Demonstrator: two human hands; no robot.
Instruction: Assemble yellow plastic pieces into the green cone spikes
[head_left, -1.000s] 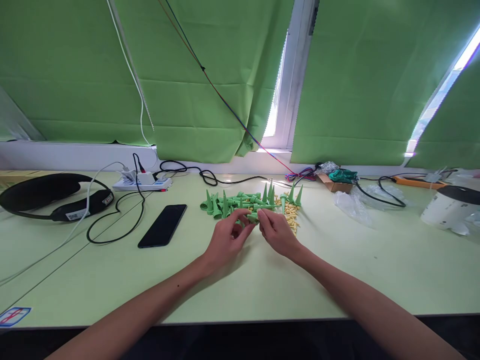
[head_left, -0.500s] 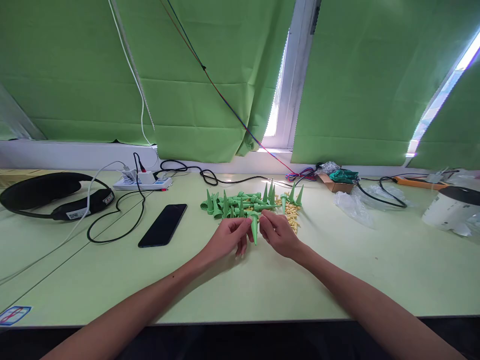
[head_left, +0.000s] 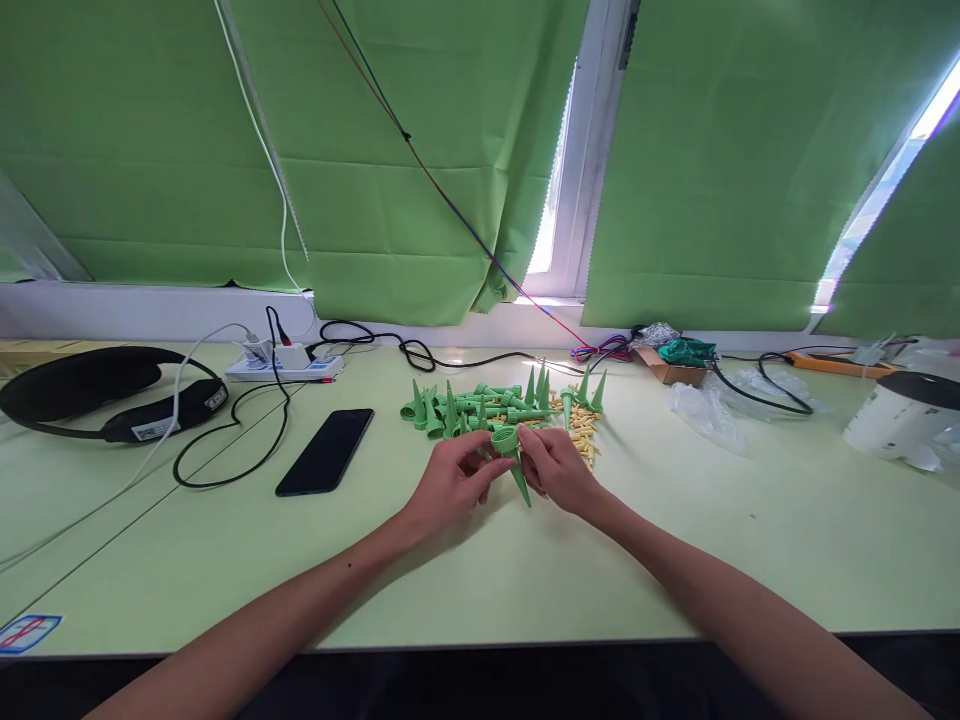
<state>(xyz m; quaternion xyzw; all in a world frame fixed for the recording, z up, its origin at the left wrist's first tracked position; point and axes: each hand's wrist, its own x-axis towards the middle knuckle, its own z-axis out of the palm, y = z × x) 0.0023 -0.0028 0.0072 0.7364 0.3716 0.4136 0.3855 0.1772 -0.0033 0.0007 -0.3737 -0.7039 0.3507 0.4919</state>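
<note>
A green cone-shaped piece (head_left: 519, 478) is held between my hands, its round open end up and its tip pointing down and slightly right. My left hand (head_left: 457, 474) pinches it from the left with thumb and fingers. On the other side, my right hand (head_left: 556, 466) has its closed fingers against the rim; whether a small part is hidden in them, I cannot tell. Just beyond my hands lies a pile of green cone pieces (head_left: 480, 405), some standing upright. Small tan pegs (head_left: 585, 432) are heaped at the right of the pile.
A black phone (head_left: 325, 452) lies left of my hands, with a headset (head_left: 165, 410) and white power strip (head_left: 285, 366) beyond. Cables run along the back. At right are a small cardboard box (head_left: 667, 366), clear plastic bags (head_left: 709, 415) and a white cup-like container (head_left: 904, 415).
The green cone has tilted, so its round opening now shows and its tip has swung right and down. My left fingers have shifted around it, and my right hand has moved closer against it.
</note>
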